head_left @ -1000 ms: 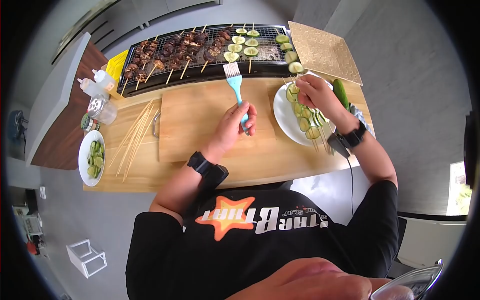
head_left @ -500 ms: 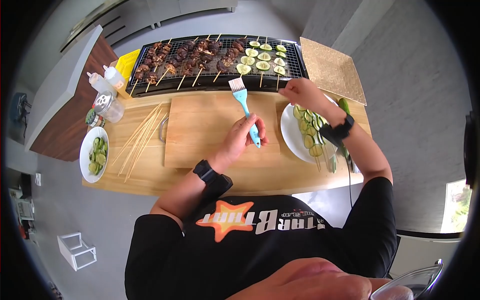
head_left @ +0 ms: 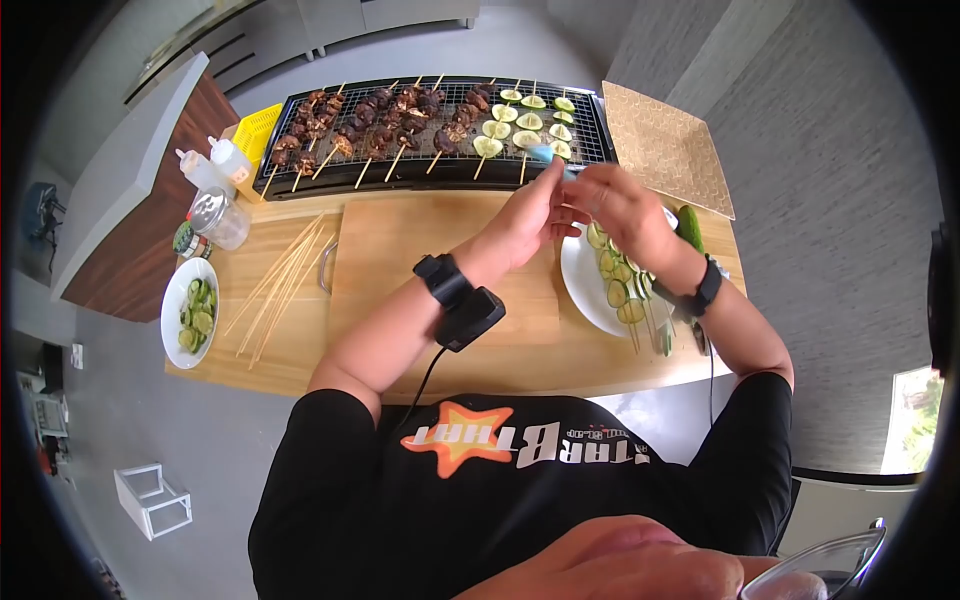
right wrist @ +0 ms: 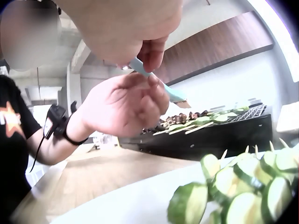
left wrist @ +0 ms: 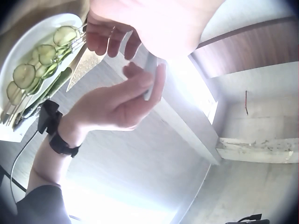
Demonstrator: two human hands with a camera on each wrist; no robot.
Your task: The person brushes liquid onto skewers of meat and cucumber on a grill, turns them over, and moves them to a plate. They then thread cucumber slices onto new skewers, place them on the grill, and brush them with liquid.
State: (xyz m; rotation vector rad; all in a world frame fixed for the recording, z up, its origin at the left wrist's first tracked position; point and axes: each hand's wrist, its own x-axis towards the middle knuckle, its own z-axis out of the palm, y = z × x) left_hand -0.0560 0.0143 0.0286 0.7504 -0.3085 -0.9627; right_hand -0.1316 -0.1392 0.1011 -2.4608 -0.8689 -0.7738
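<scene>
I see both hands meeting on the blue basting brush [head_left: 553, 160] — left hand [head_left: 527, 222] and right hand [head_left: 612, 205] pinch its handle, bristles toward the grill [head_left: 300, 172].

Kitchen: skewers on a countertop grill [head_left: 430, 125].

Bright daylight, fisheye edge vignette, overexposed glare and blur in wrist views

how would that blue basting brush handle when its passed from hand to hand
Probably light: the blue brush sits between fingertips of the left hand and right hand, not in a full grip. The handle looks straight and stiff in the right wrist view. The bristle end likely flexes. It may be slippery if oily, though that cannot be seen.
</scene>
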